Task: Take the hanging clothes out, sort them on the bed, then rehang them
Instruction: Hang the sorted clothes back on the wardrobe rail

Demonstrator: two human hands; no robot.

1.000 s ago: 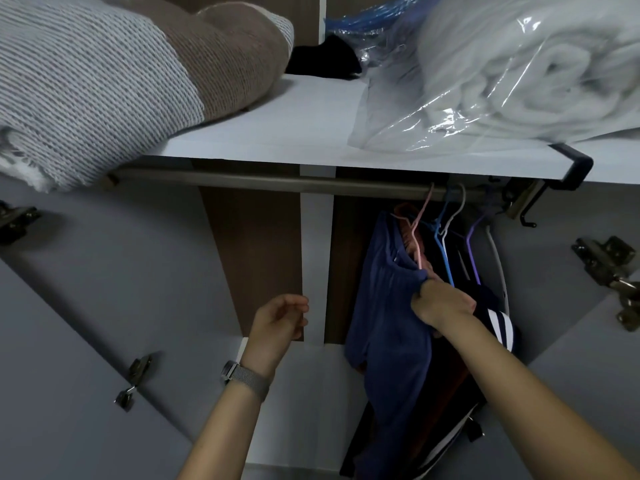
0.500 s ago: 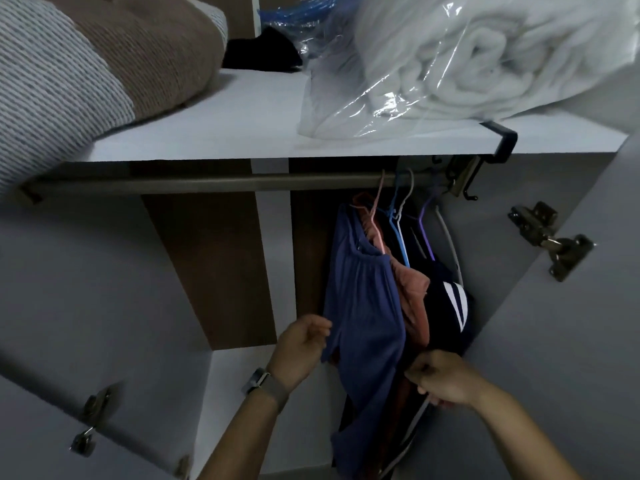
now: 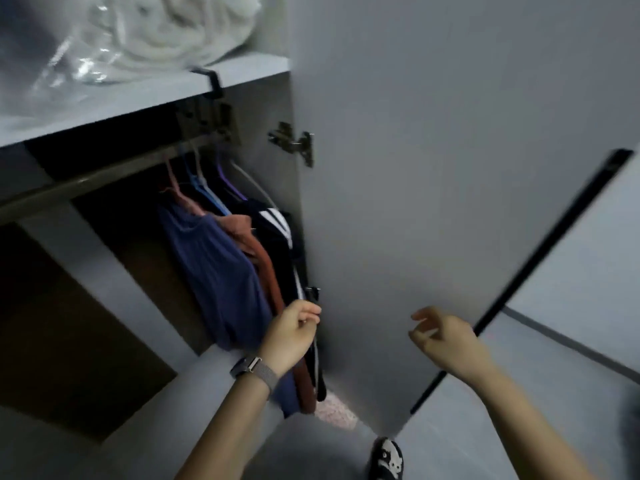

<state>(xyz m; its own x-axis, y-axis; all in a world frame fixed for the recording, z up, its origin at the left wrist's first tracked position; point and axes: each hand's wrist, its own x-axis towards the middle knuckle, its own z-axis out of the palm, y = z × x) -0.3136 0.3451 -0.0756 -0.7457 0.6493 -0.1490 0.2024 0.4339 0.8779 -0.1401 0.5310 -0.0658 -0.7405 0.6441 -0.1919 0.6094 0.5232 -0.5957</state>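
Soft cloth clothes (image 3: 221, 265) on plastic hangers (image 3: 204, 181); metal rail (image 3: 86, 183), matt grey door (image 3: 415, 202), glossy plastic bag (image 3: 104, 53).

The clothes (image 3: 221, 268) are being carried on hangers (image 3: 204, 181) at the right end of the rail (image 3: 86, 183), under the shelf (image 3: 145, 98). A bagged bundle (image 3: 156, 39) is being kept on that shelf. The open door (image 3: 433, 188) is standing just right of the clothes.

A home bedroom wardrobe is indicated. Garments in blue, rust and striped black (image 3: 221, 271) are hung on coloured plastic hangers (image 3: 207, 187) from a metal rail (image 3: 86, 181). White bedding bagged in clear plastic (image 3: 149, 36) is stored on the grey shelf (image 3: 145, 95). A hinged grey door (image 3: 433, 168) is seen open.
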